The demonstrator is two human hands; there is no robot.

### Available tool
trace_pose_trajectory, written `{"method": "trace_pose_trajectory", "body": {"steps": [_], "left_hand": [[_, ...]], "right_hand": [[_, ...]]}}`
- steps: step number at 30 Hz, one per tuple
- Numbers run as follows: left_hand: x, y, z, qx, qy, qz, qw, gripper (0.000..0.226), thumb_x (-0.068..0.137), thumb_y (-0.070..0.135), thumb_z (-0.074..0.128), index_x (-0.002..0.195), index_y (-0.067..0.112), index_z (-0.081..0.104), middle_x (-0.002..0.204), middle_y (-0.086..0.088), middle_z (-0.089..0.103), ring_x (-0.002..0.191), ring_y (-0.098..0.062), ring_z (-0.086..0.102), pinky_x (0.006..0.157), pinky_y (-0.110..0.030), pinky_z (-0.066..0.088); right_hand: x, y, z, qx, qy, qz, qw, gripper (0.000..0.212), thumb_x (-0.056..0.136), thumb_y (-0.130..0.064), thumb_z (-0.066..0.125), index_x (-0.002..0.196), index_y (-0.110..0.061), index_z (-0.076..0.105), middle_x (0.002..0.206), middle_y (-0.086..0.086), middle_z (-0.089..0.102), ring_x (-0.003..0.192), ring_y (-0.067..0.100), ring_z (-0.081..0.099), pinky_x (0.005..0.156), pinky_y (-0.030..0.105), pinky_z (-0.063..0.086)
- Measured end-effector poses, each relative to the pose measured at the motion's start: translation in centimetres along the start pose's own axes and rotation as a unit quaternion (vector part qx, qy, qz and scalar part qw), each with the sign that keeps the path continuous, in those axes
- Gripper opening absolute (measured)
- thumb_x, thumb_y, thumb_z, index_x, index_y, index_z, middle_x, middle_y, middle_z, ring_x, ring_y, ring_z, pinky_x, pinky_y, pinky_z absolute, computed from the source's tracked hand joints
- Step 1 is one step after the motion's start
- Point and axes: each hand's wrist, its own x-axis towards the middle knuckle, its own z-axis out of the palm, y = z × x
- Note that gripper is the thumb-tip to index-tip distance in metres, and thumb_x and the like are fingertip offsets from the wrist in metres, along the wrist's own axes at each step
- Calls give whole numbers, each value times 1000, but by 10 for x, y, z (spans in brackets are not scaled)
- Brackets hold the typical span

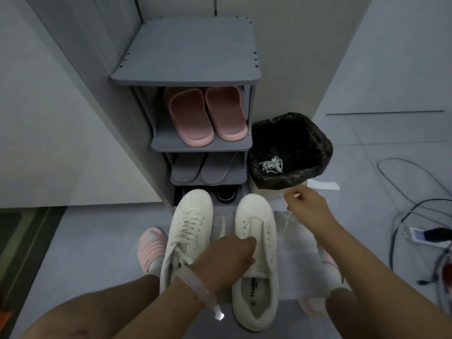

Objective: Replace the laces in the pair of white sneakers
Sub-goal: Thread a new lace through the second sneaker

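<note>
Two white sneakers stand side by side on the floor in front of me. The left sneaker (189,226) is laced. The right sneaker (256,243) has bare eyelets and no lace. My left hand (230,255) grips the right sneaker's tongue area. My right hand (305,201) is raised to the right of the shoe, beside the bin, and pinches a white lace (288,220) that hangs down from it. Another white lace (272,165) lies bunched inside the bin.
A grey shoe rack (190,77) stands ahead with pink slippers (208,116) and grey slippers (208,168). A bin (291,152) lined with a black bag is on its right. A pale cloth (293,253) lies under the right sneaker. Cables and a power strip (420,237) lie far right.
</note>
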Motion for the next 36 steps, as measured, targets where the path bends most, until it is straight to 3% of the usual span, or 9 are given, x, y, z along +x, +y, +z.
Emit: {"method": "trace_pose_trajectory", "body": {"steps": [5, 10, 13, 17, 19, 23, 25, 30, 36], "left_hand": [[-3, 4, -3, -56, -76, 3, 996, 23, 95, 30, 47, 106, 11, 48, 99, -12, 62, 88, -23, 56, 71, -29, 38], [-4, -12, -32, -143, -50, -43, 988, 41, 92, 31, 51, 130, 28, 38, 87, 6, 56, 72, -1, 50, 64, -14, 36], [-3, -28, -47, -108, 47, -74, 990, 25, 93, 11, 44, 116, 19, 48, 95, 3, 54, 83, -10, 51, 62, -12, 35], [2, -32, -49, -124, 172, -95, 973, 26, 93, 7, 45, 74, 25, 42, 72, 12, 53, 67, -3, 48, 59, -4, 35], [5, -31, -44, -141, 169, -105, 970, 26, 95, 13, 42, 71, 24, 40, 71, 8, 58, 64, -2, 48, 58, -5, 35], [8, -32, -28, -150, 64, -89, 983, 12, 97, 11, 38, 94, 7, 49, 84, -6, 59, 75, -13, 53, 59, -13, 35], [9, -32, -22, -137, 49, -88, 985, 12, 94, 6, 40, 96, 5, 52, 87, -7, 58, 79, -13, 52, 58, -12, 34], [14, -35, -21, -157, 98, -110, 977, 12, 89, 7, 52, 96, 5, 61, 96, -6, 64, 84, -12, 56, 61, -11, 36], [20, -36, -18, -170, 176, -125, 962, 10, 85, 2, 57, 91, 3, 66, 92, -7, 66, 83, -13, 57, 61, -1, 34]], "right_hand": [[-5, 12, -42, 47, 31, -20, 998, 22, 89, -8, 48, 100, -21, 61, 82, -5, 54, 69, 9, 49, 58, 23, 36], [-9, 19, -50, -63, 14, -18, 998, 28, 90, 5, 41, 100, -12, 61, 105, 13, 61, 85, 26, 59, 83, 39, 51], [-10, 20, -42, -117, 5, -12, 993, 37, 88, 9, 42, 119, -5, 58, 118, 19, 59, 98, 34, 61, 94, 43, 48], [-6, 18, -41, -145, -50, 33, 988, 61, 85, 6, 56, 141, -9, 37, 130, 22, 52, 113, 34, 57, 103, 39, 41], [-6, 18, -40, -147, -91, 62, 983, 57, 84, 6, 59, 137, -7, 40, 118, 22, 59, 105, 32, 60, 95, 37, 48], [-14, 16, -30, -86, -112, -7, 990, 14, 92, 4, 45, 94, -5, 55, 73, 13, 65, 53, 14, 62, 50, 15, 51], [-15, 17, -20, -96, -116, -51, 987, 17, 92, -1, 48, 81, -10, 58, 68, 3, 66, 49, 5, 59, 49, 11, 48], [-14, 20, 2, -172, -126, -112, 971, 15, 88, -7, 54, 81, -18, 63, 76, -1, 67, 59, 0, 51, 52, 7, 39], [-10, 19, 13, -205, -97, -117, 967, 14, 90, -26, 58, 96, -20, 69, 85, -2, 68, 65, 5, 52, 61, 19, 41]]}}
